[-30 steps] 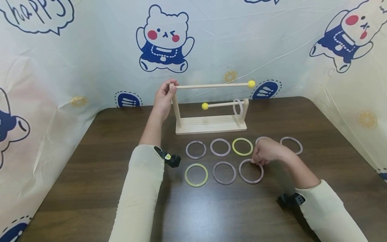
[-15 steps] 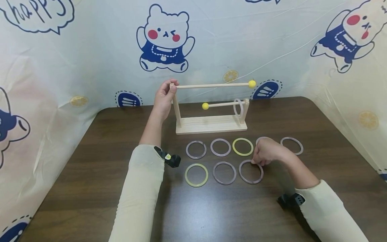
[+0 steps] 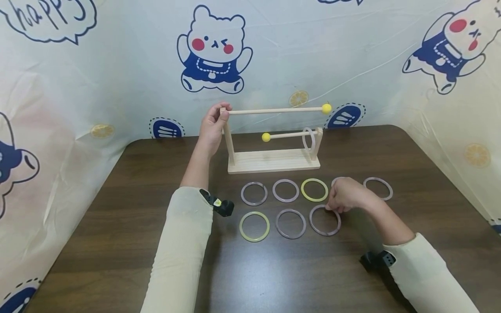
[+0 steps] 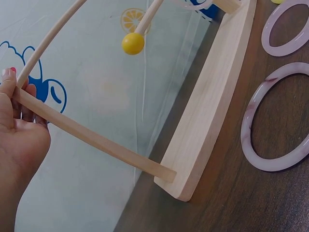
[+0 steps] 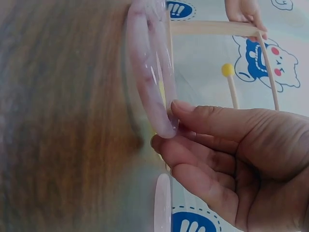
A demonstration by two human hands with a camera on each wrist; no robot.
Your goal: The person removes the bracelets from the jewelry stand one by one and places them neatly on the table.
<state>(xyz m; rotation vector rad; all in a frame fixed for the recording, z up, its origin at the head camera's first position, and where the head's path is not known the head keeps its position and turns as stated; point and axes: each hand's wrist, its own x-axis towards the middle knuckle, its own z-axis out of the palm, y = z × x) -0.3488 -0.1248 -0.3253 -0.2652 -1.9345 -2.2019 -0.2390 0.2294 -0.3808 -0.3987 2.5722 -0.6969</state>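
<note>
My left hand [image 3: 211, 130] grips the top of the left upright of a wooden stand [image 3: 274, 163]. The stand has an upper rod [image 3: 278, 111] and a shorter lower rod [image 3: 289, 135], both tipped with yellow balls. One pale bangle [image 3: 303, 141] hangs on the lower rod near the right upright. Between thumb and fingers, my right hand [image 3: 346, 194] pinches the far right edge of a marbled purple bangle [image 5: 147, 77], at the right end of the near row. The right wrist view shows that bangle edge-on, close over the tabletop.
Several purple bangles lie in two rows before the stand, with a yellow bangle [image 3: 314, 200] in the far row and a yellow-green bangle [image 3: 254, 240] in the near one. My right hand partly covers another bangle [image 3: 332, 180]. A printed cloth [image 3: 129, 78] hangs behind the brown table [image 3: 101, 243].
The pinched bangle has shifted very slightly away from me, its near edge a little higher in view. My left hand and the stand stay in place.
</note>
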